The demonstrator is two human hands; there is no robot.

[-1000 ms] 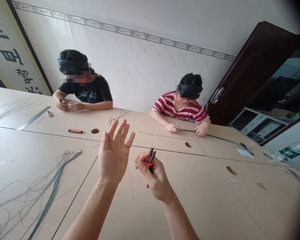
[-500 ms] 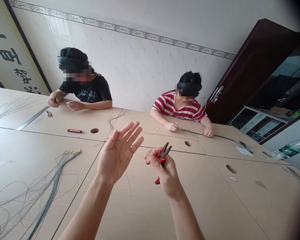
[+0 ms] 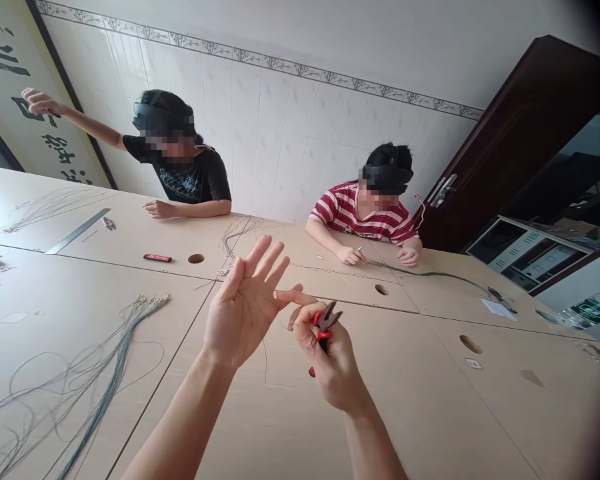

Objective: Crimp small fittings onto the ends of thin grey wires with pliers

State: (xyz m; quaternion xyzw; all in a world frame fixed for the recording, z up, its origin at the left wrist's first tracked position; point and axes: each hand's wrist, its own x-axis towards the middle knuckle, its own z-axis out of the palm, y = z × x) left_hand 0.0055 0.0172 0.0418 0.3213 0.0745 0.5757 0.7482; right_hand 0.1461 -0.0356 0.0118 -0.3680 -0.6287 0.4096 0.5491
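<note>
My left hand is raised palm up over the table, fingers spread, its little finger stretched toward my right hand. In my right hand, pliers with red and black handles are gripped, their jaws pointing up and slightly apart. Between my right thumb and forefinger is a small end of thin cord, too small to make out well. A thin cord hangs below my left hand. To the left, a bundle of grey-green cords with gold-coloured ends lies on the table.
Across the table sit a person in black, one arm raised, and a person in stripes handling dark cords. A red lighter-like object, a metal ruler, a bottle and round holes also show.
My left little finger has moved over to my right fingers. The person in black has raised an arm out to the left. The view has shifted slightly, and the striped person's far hand has left the cords.
</note>
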